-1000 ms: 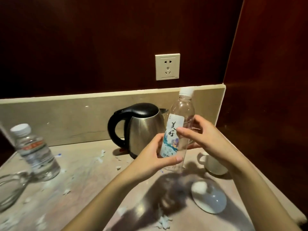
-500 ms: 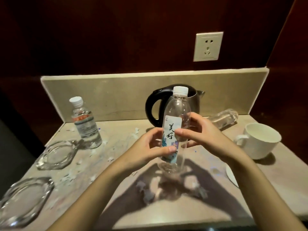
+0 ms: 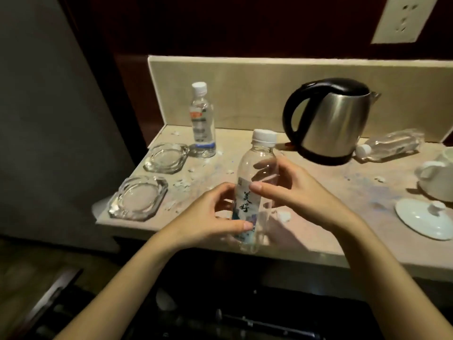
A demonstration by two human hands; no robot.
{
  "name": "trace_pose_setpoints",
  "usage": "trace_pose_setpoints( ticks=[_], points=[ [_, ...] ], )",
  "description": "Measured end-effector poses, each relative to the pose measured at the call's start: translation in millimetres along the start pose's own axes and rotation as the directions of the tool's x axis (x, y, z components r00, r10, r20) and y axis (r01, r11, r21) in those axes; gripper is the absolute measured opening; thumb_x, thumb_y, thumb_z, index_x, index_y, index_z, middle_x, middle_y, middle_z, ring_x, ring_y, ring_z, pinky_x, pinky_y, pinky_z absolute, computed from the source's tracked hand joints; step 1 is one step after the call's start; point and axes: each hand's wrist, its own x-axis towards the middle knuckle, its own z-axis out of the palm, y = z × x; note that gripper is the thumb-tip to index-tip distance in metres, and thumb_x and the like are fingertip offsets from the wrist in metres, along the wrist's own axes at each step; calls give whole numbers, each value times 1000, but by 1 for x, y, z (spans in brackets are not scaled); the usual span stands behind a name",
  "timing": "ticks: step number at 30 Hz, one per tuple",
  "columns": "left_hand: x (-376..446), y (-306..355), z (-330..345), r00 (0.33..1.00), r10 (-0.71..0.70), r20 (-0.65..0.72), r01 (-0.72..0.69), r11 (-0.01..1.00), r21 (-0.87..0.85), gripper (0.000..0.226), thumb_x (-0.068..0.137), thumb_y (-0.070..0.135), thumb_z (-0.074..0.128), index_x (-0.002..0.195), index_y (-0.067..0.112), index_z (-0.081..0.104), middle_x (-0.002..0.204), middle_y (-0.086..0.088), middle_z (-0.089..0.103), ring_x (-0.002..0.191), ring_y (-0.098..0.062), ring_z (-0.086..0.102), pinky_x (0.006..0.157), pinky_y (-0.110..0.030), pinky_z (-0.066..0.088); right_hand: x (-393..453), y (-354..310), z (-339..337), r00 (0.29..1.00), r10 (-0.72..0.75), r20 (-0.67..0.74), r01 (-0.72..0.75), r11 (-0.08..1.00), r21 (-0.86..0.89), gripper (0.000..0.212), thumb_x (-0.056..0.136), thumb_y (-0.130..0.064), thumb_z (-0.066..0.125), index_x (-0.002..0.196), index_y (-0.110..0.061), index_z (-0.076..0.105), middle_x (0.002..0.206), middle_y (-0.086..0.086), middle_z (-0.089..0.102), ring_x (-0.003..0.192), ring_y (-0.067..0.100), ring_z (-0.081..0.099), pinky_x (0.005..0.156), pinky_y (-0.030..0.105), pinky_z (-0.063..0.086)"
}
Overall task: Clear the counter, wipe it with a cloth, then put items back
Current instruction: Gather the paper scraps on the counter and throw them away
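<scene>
I hold a clear empty bottle [image 3: 257,165] with a white cap and a printed label upright over the counter's front edge. My left hand [image 3: 210,217] grips its lower part, thumb across the label. My right hand [image 3: 294,190] curls round its middle from the right. The beige counter [image 3: 343,192] is littered with white scraps and bluish smears. On it stand a steel kettle [image 3: 335,123] with a black handle, an upright water bottle [image 3: 202,123] at the back left, and a clear bottle [image 3: 392,144] lying on its side right of the kettle.
Two glass ashtrays [image 3: 168,157] [image 3: 139,198] sit at the counter's left end. A white cup [image 3: 438,177] and its white lid [image 3: 424,218] are at the right. A wall socket [image 3: 407,18] is above. Dark wood panels enclose the counter; a dark floor and furniture lie below.
The view has swung left and pulled back. The held bottle has come toward me, from above the counter's middle to its front edge. Both hands keep their grip on it.
</scene>
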Motion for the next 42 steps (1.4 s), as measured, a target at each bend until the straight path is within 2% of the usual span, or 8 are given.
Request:
trace_pose_setpoints(
  ticks=[4,11,17,21,24,29,33,42],
  points=[
    [-54,-18,0,998,-51,-33,50,997,-54,62,76,14,79,131,22,49,127,8,61,118,-7,58,97,-38,51,-20,-7,39,1000,-10,9,9,999,37,58,61,-57,71,108,-24,58,105,-6,65,94,8,67,76,33,58],
    [-130,-66,-26,983,-113,-148,121,992,43,57,74,22,80,123,28,53,118,16,62,114,0,57,92,-29,51,-44,3,130,989,-11,149,12,1000,-8,54,70,-42,80,115,-23,58,108,-10,67,99,-1,63,91,30,52],
    [-178,-139,-54,957,-229,-180,242,969,55,56,58,35,77,110,28,57,108,7,65,106,-7,62,87,-34,55,-49,30,227,977,9,213,19,991,-130,46,70,-42,80,105,-27,54,99,-10,56,90,-2,55,75,17,42],
    [-206,-201,-75,944,-309,-115,317,947,52,55,65,13,81,111,28,55,110,7,64,105,-6,62,88,-29,55,-52,54,292,968,81,237,-40,984,-172,52,71,-42,80,111,-22,53,102,-7,53,93,2,53,80,22,46],
    [-218,-248,-89,939,-340,-56,345,924,163,57,64,24,83,112,31,53,109,11,62,105,-4,61,88,-33,55,-59,73,338,959,149,242,-100,973,-206,57,72,-40,80,117,-23,50,106,-8,51,96,2,50,82,19,43],
    [-236,-319,-106,918,-396,38,329,810,485,65,66,46,76,121,28,46,119,10,55,108,-10,57,89,-39,51,-68,113,413,936,273,222,-209,939,-275,59,70,-31,79,120,-17,50,111,-3,51,100,11,51,81,18,41],
    [-248,-365,-118,835,-549,34,358,590,724,60,80,28,71,132,22,42,132,1,47,120,-23,52,93,-40,48,-69,156,459,894,388,224,-296,886,-356,63,73,-28,78,127,-13,49,121,1,55,112,18,53,92,27,40],
    [-271,-424,-105,770,-638,-27,425,480,768,44,82,20,66,124,22,51,123,-2,52,116,-25,54,90,-38,47,-63,235,519,771,577,267,-408,771,-489,66,75,-23,77,132,-11,46,129,10,50,117,29,53,97,36,45]
  ],
)
